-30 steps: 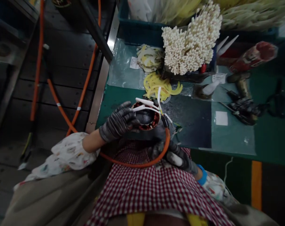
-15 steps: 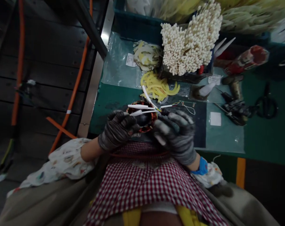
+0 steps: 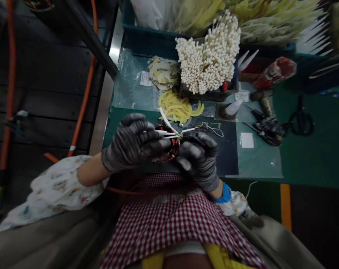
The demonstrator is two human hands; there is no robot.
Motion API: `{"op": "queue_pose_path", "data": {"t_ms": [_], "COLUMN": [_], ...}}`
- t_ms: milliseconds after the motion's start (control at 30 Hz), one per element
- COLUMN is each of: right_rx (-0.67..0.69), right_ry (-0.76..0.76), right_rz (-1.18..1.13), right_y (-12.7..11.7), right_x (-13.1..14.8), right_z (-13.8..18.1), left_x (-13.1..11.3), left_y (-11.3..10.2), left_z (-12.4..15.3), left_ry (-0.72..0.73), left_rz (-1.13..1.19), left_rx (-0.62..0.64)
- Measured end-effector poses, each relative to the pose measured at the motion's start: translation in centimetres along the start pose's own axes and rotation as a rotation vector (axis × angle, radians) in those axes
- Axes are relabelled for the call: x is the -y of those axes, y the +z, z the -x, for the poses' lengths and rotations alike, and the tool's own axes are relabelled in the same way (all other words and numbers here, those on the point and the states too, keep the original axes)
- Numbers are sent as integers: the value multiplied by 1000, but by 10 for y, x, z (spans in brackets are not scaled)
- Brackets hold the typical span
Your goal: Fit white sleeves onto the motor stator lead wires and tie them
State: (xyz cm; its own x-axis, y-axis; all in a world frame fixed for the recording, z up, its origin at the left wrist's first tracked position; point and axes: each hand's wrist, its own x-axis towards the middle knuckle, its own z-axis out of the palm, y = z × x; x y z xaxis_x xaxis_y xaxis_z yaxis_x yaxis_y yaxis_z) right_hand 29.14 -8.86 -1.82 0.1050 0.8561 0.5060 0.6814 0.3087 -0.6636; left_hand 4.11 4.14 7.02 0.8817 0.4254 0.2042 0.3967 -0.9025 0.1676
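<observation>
A copper-wound motor coil ring sits at the front of the green bench between my two gloved hands. Over it run several wires in white sleeves, joined on the right to a dark cable. My left hand has its fingers closed over the left ends of these sleeves, hiding their tips and the ring's left side. My right hand is curled around the dark cable, at the ring's right edge. One white sleeve sticks up and left, free of both hands.
Yellow sleeve pieces lie behind the ring. Past them stands a thick bundle of white-tipped sticks. To the right are a hammer, black scissors and a red can. Orange cables run along the left.
My left hand has risen and now covers the sleeve ends it was beside. The right hand's fingers have drawn in around the dark cable. The whole view has shifted a little.
</observation>
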Motion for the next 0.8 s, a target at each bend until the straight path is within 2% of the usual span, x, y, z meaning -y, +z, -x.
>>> {"op": "queue_pose_path", "data": {"t_ms": [67, 133, 267, 400, 567, 733, 800], "right_rx": [26, 42, -34, -51, -36, 198, 214], "right_ry": [4, 22, 24, -40, -102, -79, -76], "right_rz": [49, 75, 93, 102, 132, 178, 244], "right_y": [-11, -23, -40, -44, -52, -67, -66], "right_x": [-5, -8, -4, -3, -17, -5, 2], "right_z": [-4, -6, -11, -25, -26, 4, 13], "left_x": [-4, -11, -21, -10, 15, 23, 23], "left_y": [0, 4, 10, 14, 17, 22, 22], "left_z": [-24, -46, -72, -77, -81, -84, -84], "left_ry": [-28, -56, -2, 9, -44, -105, -111], "left_rz": [-4, 21, 78, 153, 528, 616, 614], "left_rx": [-27, 33, 84, 155, 294, 307, 300]}}
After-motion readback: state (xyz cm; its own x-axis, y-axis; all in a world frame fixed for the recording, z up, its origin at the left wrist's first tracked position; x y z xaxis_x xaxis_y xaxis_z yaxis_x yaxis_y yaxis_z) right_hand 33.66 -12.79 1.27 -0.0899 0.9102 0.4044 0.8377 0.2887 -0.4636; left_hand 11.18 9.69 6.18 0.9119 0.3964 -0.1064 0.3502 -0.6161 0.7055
